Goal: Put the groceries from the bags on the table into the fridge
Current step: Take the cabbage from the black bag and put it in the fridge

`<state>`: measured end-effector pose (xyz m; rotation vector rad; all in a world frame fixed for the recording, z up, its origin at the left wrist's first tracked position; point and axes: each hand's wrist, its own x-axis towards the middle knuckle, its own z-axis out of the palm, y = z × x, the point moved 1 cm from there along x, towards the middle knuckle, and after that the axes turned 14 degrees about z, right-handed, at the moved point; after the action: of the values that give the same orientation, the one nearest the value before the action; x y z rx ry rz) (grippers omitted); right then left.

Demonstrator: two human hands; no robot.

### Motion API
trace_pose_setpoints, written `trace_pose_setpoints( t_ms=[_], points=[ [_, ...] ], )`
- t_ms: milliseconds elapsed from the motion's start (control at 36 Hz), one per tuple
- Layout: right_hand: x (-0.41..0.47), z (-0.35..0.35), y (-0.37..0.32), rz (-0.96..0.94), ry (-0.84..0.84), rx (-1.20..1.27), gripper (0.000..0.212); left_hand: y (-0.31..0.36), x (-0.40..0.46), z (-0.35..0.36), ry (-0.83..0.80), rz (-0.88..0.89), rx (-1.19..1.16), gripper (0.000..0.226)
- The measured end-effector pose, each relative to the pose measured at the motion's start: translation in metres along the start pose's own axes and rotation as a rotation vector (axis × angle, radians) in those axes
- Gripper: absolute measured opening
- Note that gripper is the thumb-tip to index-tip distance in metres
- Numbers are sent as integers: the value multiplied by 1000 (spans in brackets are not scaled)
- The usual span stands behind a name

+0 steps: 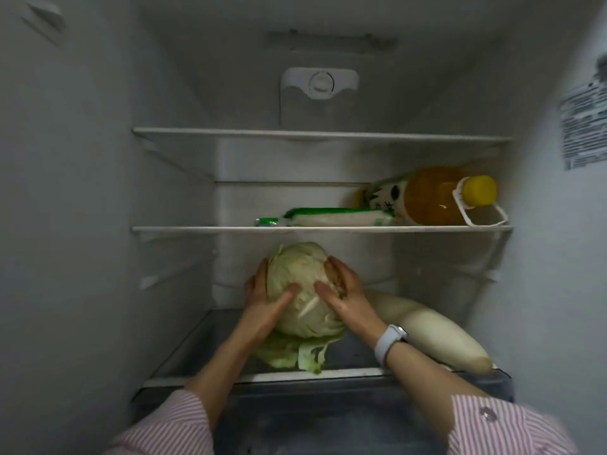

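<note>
A pale green cabbage [300,284] sits in the lowest compartment of the open fridge, above the bottom glass shelf [197,353]. My left hand [262,307] holds its left side, thumb across the front. My right hand [345,290] holds its right side, fingers curled over the brown stem end. A loose outer cabbage leaf [295,354] lies under the head on the shelf. A long white radish [437,336] lies just to the right, partly hidden behind my right wrist.
On the middle shelf [197,229] lie a green-and-white packet [338,217] and a yellow-capped bottle of amber liquid [437,198] on its side. The top shelf [230,133] carries nothing. The left half of the bottom shelf is bare. A drawer front [328,418] sits below.
</note>
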<state>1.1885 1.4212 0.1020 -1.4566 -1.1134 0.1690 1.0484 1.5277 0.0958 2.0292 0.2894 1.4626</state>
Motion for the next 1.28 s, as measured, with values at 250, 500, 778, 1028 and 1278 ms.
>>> trace_pose_setpoints(
  t_ms=[250, 500, 778, 1028, 1278],
  points=[
    [9, -3, 7, 15, -19, -327, 74, -25, 11, -1, -129, -33, 51, 107],
    [-48, -6, 7, -293, -31, -808, 55, 10, -18, -14, -159, 359, 475, 58],
    [-13, 3, 15, 32, -171, -863, 71, -7, 6, 5, -604, 73, 659, 90],
    [-56, 2, 11, 9, -45, -717, 51, 27, -40, -2, -278, 52, 669, 50],
    [-205, -5, 2, -154, 168, -457, 46, 112, -190, -3, 118, 74, 605, 45]
  ],
)
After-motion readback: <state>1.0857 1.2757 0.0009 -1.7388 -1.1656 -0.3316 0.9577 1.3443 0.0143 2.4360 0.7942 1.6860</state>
